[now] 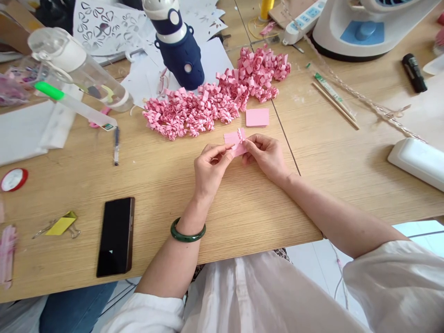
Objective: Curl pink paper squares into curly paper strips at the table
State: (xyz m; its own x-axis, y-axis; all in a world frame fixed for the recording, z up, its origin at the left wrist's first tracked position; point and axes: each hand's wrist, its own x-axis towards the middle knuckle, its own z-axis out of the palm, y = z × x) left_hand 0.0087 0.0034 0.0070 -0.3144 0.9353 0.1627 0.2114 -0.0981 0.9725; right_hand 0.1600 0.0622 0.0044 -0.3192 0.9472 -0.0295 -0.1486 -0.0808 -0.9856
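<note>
Both hands meet over the wooden table (pixel 243 217) around a small pink paper piece (pixel 233 138) with cut, curled strips. My left hand (pixel 210 169), with a green bangle on its wrist, pinches the piece's left side. My right hand (pixel 265 155) pinches its right side, fingers closed on the curled strips. Just beyond lies a flat pink paper square (pixel 257 117). Behind that stretches a heap of curled pink paper pieces (pixel 215 99).
A black phone (pixel 116 236) lies at the near left beside a yellow binder clip (pixel 62 225). A navy and white bottle (pixel 176 44), a clear bottle (pixel 79 69), a pen (pixel 116 145), chopsticks (pixel 335 104), a white fan base (pixel 367 27) and a white box (pixel 418 162) surround the work spot.
</note>
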